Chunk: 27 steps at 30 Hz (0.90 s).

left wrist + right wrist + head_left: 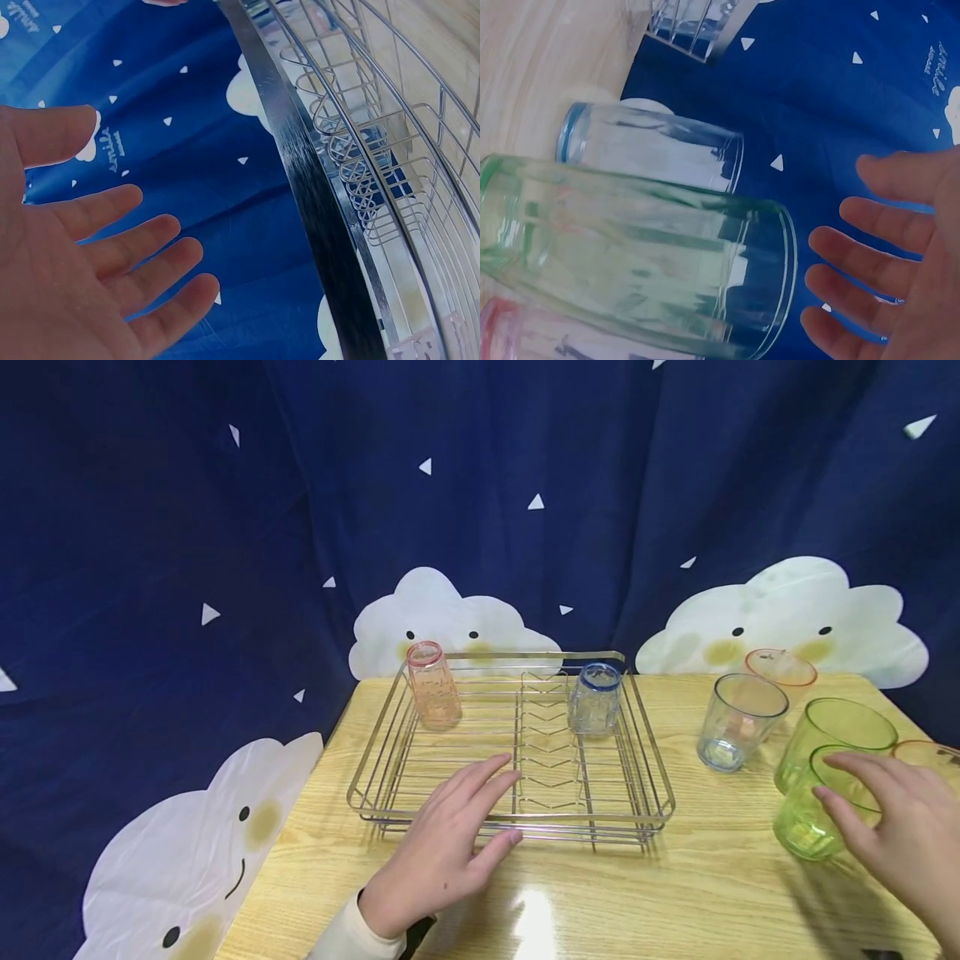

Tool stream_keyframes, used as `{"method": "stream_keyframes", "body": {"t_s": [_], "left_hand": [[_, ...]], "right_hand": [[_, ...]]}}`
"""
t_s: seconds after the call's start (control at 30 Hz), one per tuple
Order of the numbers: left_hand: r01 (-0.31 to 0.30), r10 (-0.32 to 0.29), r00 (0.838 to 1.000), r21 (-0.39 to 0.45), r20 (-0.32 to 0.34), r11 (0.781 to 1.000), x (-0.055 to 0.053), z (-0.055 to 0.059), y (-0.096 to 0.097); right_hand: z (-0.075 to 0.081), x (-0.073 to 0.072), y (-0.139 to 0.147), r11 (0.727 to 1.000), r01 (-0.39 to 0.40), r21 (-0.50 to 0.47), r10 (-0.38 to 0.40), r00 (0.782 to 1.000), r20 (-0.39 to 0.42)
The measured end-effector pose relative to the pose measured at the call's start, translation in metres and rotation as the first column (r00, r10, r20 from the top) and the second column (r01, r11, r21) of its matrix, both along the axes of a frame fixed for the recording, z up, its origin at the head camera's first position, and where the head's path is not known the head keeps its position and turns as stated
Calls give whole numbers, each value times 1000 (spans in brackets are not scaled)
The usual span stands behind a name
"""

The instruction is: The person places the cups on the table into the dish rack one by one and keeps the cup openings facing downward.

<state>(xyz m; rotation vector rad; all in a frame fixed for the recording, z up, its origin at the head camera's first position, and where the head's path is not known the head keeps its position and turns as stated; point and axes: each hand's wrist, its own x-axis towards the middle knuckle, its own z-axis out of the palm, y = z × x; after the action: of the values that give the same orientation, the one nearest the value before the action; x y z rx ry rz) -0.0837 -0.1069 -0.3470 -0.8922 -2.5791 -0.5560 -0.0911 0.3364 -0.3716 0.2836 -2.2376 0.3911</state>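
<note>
My right hand (911, 831) hovers by the near green glass (806, 827), fingers spread and apart from the rim in the right wrist view. Behind that one stands another green glass (798, 747), with a blue-tinted glass (738, 727) and a red-rimmed glass (798, 681) farther back. A second red-rimmed glass (926, 752) is partly hidden by this hand. My left hand (442, 852), fingers loosely extended, is over the front rim of the wire dish rack (540, 817) and holds nothing. Inside the rack, a pink glass (435, 693) and a blue glass (596, 706) stand upside down.
The rack sits on a light wooden table (720, 893), its wire dividers (551, 752) running down the middle. A dark blue curtain (480, 527) with white clouds and triangles hangs behind the table and along its left side.
</note>
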Motion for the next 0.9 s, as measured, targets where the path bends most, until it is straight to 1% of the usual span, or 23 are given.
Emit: {"method": "stream_keyframes", "body": {"t_s": [0.13, 0.27, 0.5, 0.6, 0.9], "left_hand": [[-1, 1, 1000, -3, -2, 1000, 2, 0, -1], [3, -3, 1000, -3, -6, 1000, 2, -1, -1], [-1, 1, 1000, -1, 4, 1000, 3, -2, 0], [2, -2, 1000, 3, 10, 1000, 3, -3, 0], [12, -12, 1000, 7, -16, 1000, 4, -3, -1]], "right_hand": [[-3, -3, 4, 1000, -10, -2, 10, 1000, -27], [-5, -4, 7, 1000, -9, 0, 9, 1000, -25], [-7, -3, 11, 999, 38, 28, -40, 997, 68], [-8, -3, 13, 998, 46, 44, -50, 995, 91], [-13, -5, 20, 994, 80, 71, -91, 981, 170]]}}
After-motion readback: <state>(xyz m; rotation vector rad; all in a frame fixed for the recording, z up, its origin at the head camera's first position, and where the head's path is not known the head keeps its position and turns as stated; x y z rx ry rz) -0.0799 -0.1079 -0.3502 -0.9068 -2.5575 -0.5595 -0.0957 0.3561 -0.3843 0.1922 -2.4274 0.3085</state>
